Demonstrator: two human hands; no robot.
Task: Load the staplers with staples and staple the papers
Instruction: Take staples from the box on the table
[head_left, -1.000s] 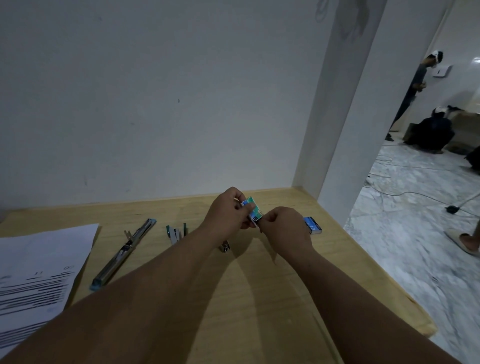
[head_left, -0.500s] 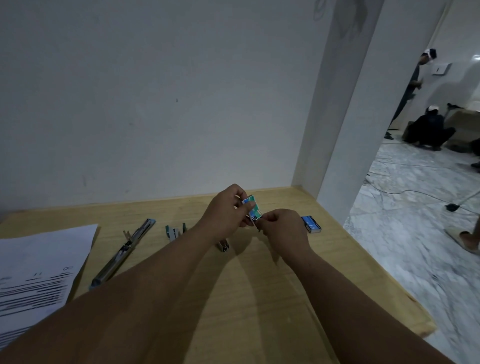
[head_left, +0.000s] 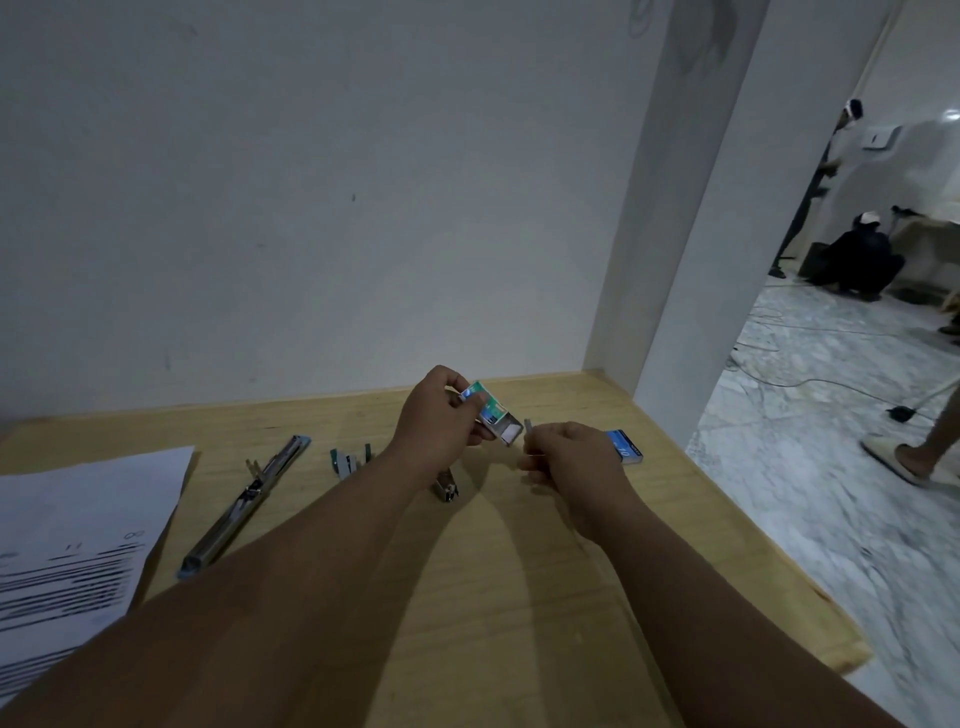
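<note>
Gripping one green staple box (head_left: 488, 413): left hand (head_left: 439, 415); right hand (head_left: 563, 457) pinching staple strip (head_left: 528, 427); second, blue box (head_left: 625, 446) on table (head_left: 519, 597).

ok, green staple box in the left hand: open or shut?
Open. The staple box in the left hand has its inner tray slid out toward the right hand.

left hand (head_left: 435, 415) curled, right hand (head_left: 569, 457) seemingly pinching

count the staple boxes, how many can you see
2: a green staple box held open in the left hand, and a blue staple box on the table behind the right hand.
</note>
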